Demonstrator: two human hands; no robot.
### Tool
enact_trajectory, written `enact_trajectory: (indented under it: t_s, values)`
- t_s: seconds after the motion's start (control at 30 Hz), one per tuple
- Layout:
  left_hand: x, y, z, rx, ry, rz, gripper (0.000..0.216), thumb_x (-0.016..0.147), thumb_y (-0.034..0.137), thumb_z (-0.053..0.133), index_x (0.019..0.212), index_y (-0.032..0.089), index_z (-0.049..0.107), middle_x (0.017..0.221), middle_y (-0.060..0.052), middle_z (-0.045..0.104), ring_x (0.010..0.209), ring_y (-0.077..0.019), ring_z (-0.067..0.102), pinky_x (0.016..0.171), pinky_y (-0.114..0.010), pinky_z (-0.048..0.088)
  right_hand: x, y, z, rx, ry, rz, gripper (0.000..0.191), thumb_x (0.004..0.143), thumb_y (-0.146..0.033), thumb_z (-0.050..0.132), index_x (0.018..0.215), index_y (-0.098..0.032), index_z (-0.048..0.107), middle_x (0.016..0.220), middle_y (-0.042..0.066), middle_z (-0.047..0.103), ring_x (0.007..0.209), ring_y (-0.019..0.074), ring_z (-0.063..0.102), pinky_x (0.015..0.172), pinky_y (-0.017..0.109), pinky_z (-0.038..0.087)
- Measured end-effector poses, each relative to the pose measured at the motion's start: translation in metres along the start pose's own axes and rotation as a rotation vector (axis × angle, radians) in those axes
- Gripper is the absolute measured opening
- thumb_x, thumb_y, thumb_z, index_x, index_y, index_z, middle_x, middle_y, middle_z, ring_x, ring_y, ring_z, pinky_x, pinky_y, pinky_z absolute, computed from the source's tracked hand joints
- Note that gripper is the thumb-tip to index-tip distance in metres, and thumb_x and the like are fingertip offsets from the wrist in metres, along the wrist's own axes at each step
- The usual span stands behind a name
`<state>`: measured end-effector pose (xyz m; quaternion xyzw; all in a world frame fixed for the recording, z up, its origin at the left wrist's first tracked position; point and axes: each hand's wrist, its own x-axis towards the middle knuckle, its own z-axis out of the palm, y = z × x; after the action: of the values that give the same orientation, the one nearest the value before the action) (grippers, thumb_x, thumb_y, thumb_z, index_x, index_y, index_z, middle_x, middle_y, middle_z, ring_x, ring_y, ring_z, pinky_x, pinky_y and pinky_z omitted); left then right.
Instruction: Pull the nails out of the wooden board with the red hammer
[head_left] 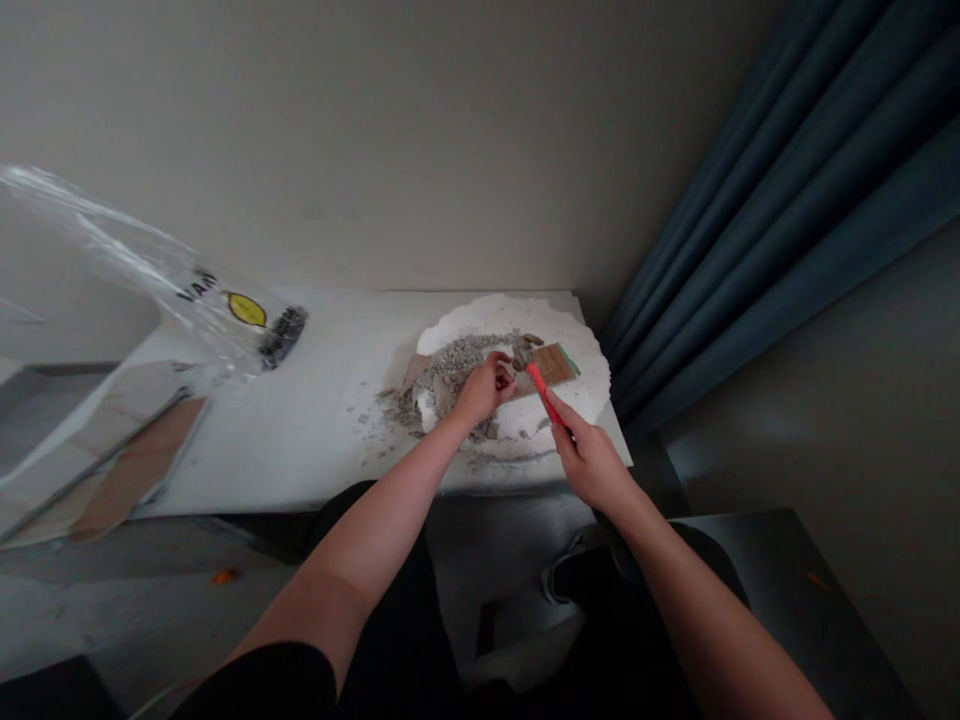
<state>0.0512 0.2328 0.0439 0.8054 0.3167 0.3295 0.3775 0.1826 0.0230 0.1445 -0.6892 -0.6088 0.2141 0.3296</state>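
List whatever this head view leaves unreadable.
Head view only.
What, if anything, the left hand pinches: hidden by its own fingers.
Head of the red-handled tool: too small, lost against the grey rubble.
Tool's handle end: covered by the right hand.
Print on the plastic bag: blurred, too small.

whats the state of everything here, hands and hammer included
left hand, curled shut on grey lump
right hand, closed around hammer handle
hammer, head down by the lump, over the brown board
grey rubble, crushed, spilling off white disc onto table
brown board, lying flat on the disc
plastic bag, clear, crumpled, at left
curtain, hanging in folds
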Motion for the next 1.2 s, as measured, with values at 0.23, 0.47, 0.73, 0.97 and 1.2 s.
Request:
enact_trajectory:
  t_s: [0.23, 0.47, 0.73, 0.97, 1.2]
  values:
    - [-0.0008, -0.0013, 0.0006, 0.015, 0.009, 0.02, 0.044, 0.08, 0.013, 0.067, 0.12, 0.019, 0.049, 0.08, 0.002, 0.068, 0.072, -0.0147, 0.065, 0.072, -0.028, 0.049, -0.0004, -0.0011, -0.0014, -0.06, -0.007, -0.011, 0.06, 0.103, -0.027, 0.042, 0.162, -0.017, 0.044, 0.089, 0.012, 0.075, 0.075, 0.0235, 0.069, 0.071, 0.031, 0.048]
    - [-0.0012, -0.0004, 0.0007, -0.013, 0.02, 0.003, 0.045, 0.08, 0.016, 0.068, 0.121, 0.021, 0.051, 0.081, 0.003, 0.066, 0.071, -0.0142, 0.062, 0.069, -0.027, 0.049, -0.0002, -0.0012, -0.003, -0.042, 0.006, -0.009, 0.06, 0.103, -0.027, 0.042, 0.163, -0.017, 0.042, 0.086, 0.011, 0.074, 0.07, 0.0223, 0.067, 0.069, 0.031, 0.047]
    - [0.0012, -0.0012, 0.0009, -0.034, 0.049, -0.015, 0.042, 0.08, 0.016, 0.069, 0.118, 0.02, 0.051, 0.079, 0.004, 0.065, 0.069, -0.0132, 0.061, 0.068, -0.026, 0.047, 0.0006, -0.0032, -0.0006, -0.074, 0.012, -0.013, 0.061, 0.103, -0.027, 0.041, 0.163, -0.018, 0.041, 0.091, 0.013, 0.076, 0.073, 0.0245, 0.068, 0.071, 0.033, 0.048]
    - [0.0002, 0.0001, 0.0013, -0.042, 0.056, -0.018, 0.047, 0.079, 0.013, 0.068, 0.121, 0.02, 0.049, 0.079, 0.004, 0.065, 0.071, -0.0138, 0.062, 0.071, -0.026, 0.047, 0.0036, 0.0026, 0.0021, -0.143, -0.007, 0.002, 0.061, 0.103, -0.027, 0.041, 0.164, -0.018, 0.04, 0.091, 0.013, 0.077, 0.076, 0.0266, 0.07, 0.071, 0.034, 0.047]
    - [-0.0007, -0.0004, 0.0016, 0.031, 0.04, -0.018, 0.048, 0.078, 0.014, 0.069, 0.122, 0.02, 0.051, 0.081, 0.002, 0.066, 0.073, -0.0155, 0.063, 0.072, -0.028, 0.049, 0.0028, 0.0, 0.0051, -0.127, -0.036, -0.007, 0.06, 0.102, -0.026, 0.041, 0.161, -0.016, 0.044, 0.099, 0.015, 0.078, 0.082, 0.0288, 0.072, 0.075, 0.036, 0.049]
